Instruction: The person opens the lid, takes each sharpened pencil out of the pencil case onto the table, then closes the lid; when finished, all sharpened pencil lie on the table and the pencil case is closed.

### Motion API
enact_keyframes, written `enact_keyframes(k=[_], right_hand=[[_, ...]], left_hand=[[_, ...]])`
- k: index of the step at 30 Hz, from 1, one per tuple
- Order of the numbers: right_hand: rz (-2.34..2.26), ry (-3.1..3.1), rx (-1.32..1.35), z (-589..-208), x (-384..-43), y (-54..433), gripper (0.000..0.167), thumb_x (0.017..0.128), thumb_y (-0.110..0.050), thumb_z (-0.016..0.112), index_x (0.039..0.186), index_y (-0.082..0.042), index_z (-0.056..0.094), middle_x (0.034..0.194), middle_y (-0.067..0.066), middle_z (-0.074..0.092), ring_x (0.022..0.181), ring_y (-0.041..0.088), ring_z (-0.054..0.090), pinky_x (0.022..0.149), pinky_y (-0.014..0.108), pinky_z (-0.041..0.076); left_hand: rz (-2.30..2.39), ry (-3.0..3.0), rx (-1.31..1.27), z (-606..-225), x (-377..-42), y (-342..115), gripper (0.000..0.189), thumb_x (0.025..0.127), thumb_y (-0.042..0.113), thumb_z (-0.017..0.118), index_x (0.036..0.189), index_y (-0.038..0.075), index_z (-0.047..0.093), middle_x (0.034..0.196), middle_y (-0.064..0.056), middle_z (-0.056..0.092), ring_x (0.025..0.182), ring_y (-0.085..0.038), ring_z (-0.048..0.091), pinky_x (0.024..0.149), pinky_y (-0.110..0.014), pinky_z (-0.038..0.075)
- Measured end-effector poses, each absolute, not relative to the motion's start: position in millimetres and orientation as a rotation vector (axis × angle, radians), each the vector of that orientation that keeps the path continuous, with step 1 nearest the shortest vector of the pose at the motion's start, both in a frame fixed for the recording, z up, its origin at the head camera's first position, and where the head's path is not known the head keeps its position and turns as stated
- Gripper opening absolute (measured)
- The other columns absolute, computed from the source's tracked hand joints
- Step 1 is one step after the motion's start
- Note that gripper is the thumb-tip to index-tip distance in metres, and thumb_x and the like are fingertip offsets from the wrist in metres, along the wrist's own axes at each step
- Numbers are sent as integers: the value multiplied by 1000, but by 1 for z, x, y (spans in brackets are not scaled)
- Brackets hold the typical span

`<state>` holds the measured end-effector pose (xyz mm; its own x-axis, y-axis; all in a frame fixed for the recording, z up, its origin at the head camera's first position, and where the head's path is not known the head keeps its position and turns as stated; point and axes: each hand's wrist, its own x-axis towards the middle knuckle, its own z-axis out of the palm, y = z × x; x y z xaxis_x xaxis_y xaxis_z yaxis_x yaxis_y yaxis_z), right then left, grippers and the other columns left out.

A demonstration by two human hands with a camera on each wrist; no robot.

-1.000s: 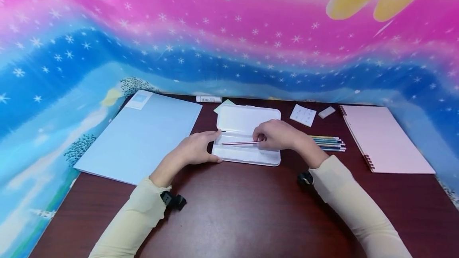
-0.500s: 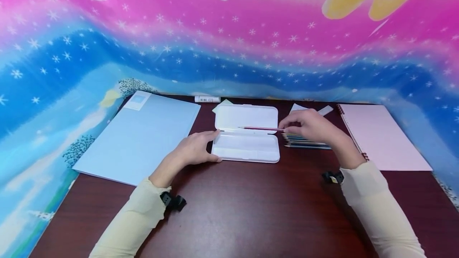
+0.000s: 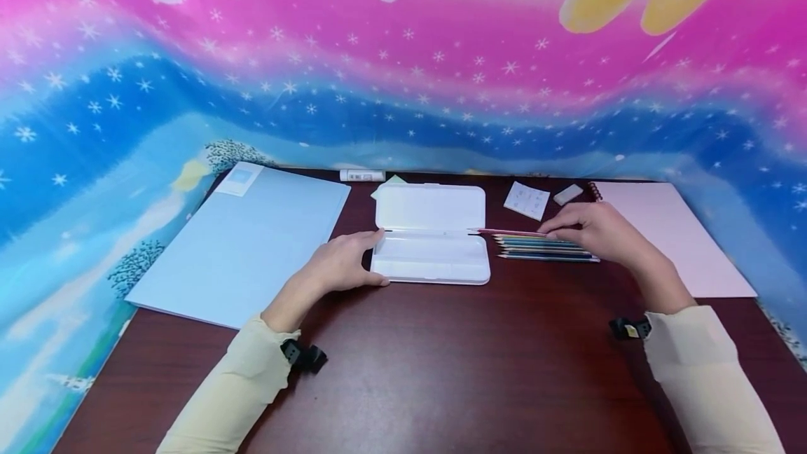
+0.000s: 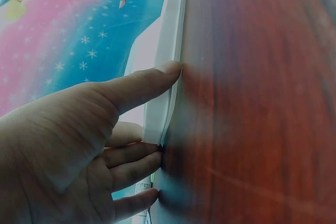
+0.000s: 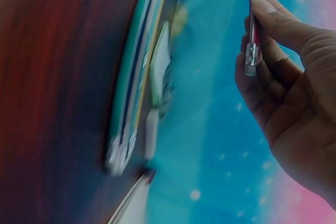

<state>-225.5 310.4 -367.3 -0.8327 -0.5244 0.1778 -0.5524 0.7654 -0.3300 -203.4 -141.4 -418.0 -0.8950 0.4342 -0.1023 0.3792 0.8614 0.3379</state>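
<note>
A white pencil case (image 3: 431, 258) lies with its lid raised on the dark wooden table; no pencil shows in its tray. My left hand (image 3: 343, 261) holds the case's left end, thumb at the front edge and fingers at the side, as the left wrist view also shows. My right hand (image 3: 586, 226) pinches a red pencil (image 3: 504, 231) between thumb and fingers, its tip pointing left near the case's hinge. Below that hand several pencils (image 3: 542, 249) lie side by side on the table. In the right wrist view the held pencil's eraser end (image 5: 251, 61) hangs free of the palm.
A large light-blue folder (image 3: 252, 244) lies on the left. Along the back are a glue stick (image 3: 362, 175), a green paper (image 3: 394, 182) partly under the case lid, a printed white card (image 3: 526, 200) and an eraser (image 3: 568, 194). A pink spiral notebook (image 3: 668, 230) lies right.
My right hand has carried the red pencil out of the case tray and rightward, over the pencil row. My left hand stays at the case's left end.
</note>
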Motion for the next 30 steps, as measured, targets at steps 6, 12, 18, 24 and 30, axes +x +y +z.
enact_keyframes(k=[6,12,18,24,30], right_hand=[[606,-2897,796,-378,-216,337,20,90,-11,75,101,-26,83,94,-8,75,82,-4,62,69,21,51],[654,-3009,693,-387,-208,351,18,92,-15,75,100,-29,83,95,-8,75,83,-3,63,70,22,52],[674,-3062,649,-396,-203,360,19,92,-15,75,98,-32,82,92,-10,75,82,-2,64,73,22,53],[670,-3063,640,-402,-200,365,19,91,-15,76,96,-32,82,91,-10,75,80,-1,63,71,22,52],[567,-3031,698,-407,-203,365,24,88,-10,78,94,-33,82,90,-12,75,81,1,65,73,24,54]], left_hand=[[461,2858,628,-417,-203,-140,96,81,54,80,157,13,38,156,-12,48,143,-29,48,113,-50,45],[455,2875,620,-417,-203,-141,96,81,55,80,157,13,39,156,-13,48,143,-30,49,112,-51,45],[459,2883,629,-415,-202,-141,96,81,54,80,156,11,39,155,-13,49,142,-30,49,112,-51,45],[466,2877,621,-415,-202,-141,96,81,55,80,157,12,39,155,-12,49,142,-29,49,111,-51,46],[458,2866,628,-414,-203,-139,96,82,55,80,157,12,39,156,-13,49,143,-29,49,112,-50,45]])
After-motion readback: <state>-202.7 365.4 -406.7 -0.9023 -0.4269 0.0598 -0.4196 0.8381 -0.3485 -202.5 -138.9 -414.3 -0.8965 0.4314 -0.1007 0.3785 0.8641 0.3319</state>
